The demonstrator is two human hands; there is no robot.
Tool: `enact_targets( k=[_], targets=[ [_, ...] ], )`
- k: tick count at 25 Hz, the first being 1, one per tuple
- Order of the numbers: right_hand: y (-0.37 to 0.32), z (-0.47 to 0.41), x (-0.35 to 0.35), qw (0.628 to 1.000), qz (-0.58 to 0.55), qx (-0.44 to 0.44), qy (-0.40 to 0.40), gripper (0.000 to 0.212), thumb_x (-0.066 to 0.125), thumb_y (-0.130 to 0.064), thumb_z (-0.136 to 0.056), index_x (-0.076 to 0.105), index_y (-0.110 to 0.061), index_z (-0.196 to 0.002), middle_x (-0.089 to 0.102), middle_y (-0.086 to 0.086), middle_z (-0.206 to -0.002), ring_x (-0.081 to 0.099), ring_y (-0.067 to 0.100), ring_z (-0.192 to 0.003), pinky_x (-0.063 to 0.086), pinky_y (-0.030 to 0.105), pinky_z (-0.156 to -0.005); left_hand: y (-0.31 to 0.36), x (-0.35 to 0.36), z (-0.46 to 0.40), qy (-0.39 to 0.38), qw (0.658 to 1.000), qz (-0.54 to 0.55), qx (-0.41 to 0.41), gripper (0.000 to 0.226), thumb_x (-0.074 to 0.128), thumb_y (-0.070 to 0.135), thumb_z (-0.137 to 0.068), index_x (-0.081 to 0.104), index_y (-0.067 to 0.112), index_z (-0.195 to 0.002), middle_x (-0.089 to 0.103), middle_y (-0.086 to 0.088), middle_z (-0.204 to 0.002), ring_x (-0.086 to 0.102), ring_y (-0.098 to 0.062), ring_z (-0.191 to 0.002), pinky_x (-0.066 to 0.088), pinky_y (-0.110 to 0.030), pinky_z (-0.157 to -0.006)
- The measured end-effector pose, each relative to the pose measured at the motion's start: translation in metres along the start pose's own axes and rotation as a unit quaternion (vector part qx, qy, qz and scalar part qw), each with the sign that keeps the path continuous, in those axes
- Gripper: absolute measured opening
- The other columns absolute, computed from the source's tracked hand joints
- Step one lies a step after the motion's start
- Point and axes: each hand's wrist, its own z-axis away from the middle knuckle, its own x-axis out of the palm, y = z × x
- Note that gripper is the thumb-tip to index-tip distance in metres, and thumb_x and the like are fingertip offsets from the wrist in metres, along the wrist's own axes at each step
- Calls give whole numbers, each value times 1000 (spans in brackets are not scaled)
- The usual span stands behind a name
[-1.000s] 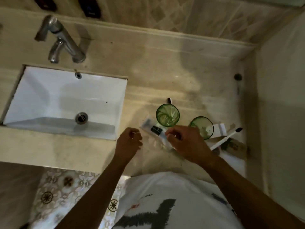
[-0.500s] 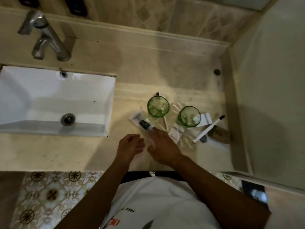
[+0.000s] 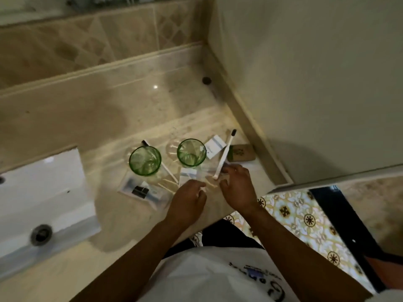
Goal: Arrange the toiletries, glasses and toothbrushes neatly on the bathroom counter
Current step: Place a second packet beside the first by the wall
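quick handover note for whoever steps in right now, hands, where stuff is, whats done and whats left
Left hand: low over the loose pale sticks; grip unclear.
Right hand: fingers at the base of the white toothbrush, which slants up toward the brown box; grip unclear.
Two green glasses stand upright side by side. A second toothbrush runs under the left glass. Clear packet lies flat near the sink; white packets sit around the right glass.
Done: nothing visibly sorted.
Left: toothbrushes, sticks and packets.
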Motion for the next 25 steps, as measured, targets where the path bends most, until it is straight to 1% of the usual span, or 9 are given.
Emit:
enact_targets(
  k=[3, 6, 8, 10, 12, 15, 17, 20, 25],
  targets=[
    [22, 1, 3, 998, 8, 12, -56, 73, 61, -18, -83, 34, -6, -150, 39, 17, -153, 33, 34, -141, 30, 38, -117, 23, 20, -30, -47, 990, -107, 79, 46, 51, 12, -88, 57, 2, -132, 59, -19, -133, 54, -32, -124, 39, -34, -104],
    [33, 10, 9, 996, 46, 15, -70, 78, 60, -24, -81, 31, -8, -151, 43, 13, -149, 40, 34, -134, 33, 39, -111, 31, 35, -50, -104, 979, -168, 56, 57, 53, 8, -88, 43, -1, -143, 44, -23, -148, 37, -37, -140, 28, -42, -116],
    [36, 14, 9, 995, 69, 41, -58, 74, 60, -28, -82, 35, -13, -150, 49, 12, -140, 45, 33, -123, 39, 41, -99, 29, 42, -51, -102, 970, -207, 79, 55, 54, 6, -81, 51, -5, -135, 53, -26, -138, 46, -41, -133, 33, -46, -113],
    [39, 15, 9, 992, 93, 62, -60, 67, 60, -33, -84, 40, -18, -147, 51, 11, -136, 45, 32, -119, 39, 41, -94, 19, 48, -47, -84, 965, -220, 115, 54, 58, 6, -67, 63, -5, -119, 66, -26, -119, 61, -43, -116, 43, -46, -104],
    [43, 15, 11, 992, 102, 57, -53, 54, 62, -35, -83, 52, -22, -135, 52, 10, -128, 45, 31, -115, 40, 40, -91, 13, 51, -43, -82, 961, -233, 124, 52, 61, 2, -60, 66, 0, -112, 68, -20, -112, 63, -39, -109, 38, -40, -102],
    [45, 12, 11, 993, 101, 37, -41, 36, 66, -33, -81, 63, -20, -115, 54, 9, -118, 49, 31, -109, 41, 39, -86, 12, 50, -40, -95, 953, -265, 110, 54, 64, -1, -63, 64, 9, -117, 65, -13, -114, 58, -32, -112, 27, -36, -101],
    [43, 9, 12, 991, 117, 28, -51, 32, 65, -32, -82, 65, -18, -110, 58, 9, -114, 52, 31, -106, 42, 40, -85, 10, 48, -40, -104, 944, -290, 116, 57, 62, 3, -68, 60, 11, -125, 64, -12, -117, 56, -31, -114, 34, -40, -102],
    [40, 6, 14, 995, 69, 33, -69, 37, 67, -28, -80, 59, -16, -115, 63, 10, -111, 59, 32, -101, 44, 41, -84, 5, 43, -44, -108, 943, -294, 110, 60, 62, 6, -73, 55, 10, -133, 64, -12, -119, 57, -33, -111, 50, -45, -90],
    [38, 9, 21, 995, 23, 9, -102, 36, 72, -26, -76, 61, -14, -108, 57, 9, -110, 55, 28, -100, 45, 36, -80, 3, 39, -45, -100, 941, -301, 117, 47, 65, 3, -68, 62, 2, -115, 64, -19, -104, 58, -38, -97, 50, -46, -87]
  ],
)
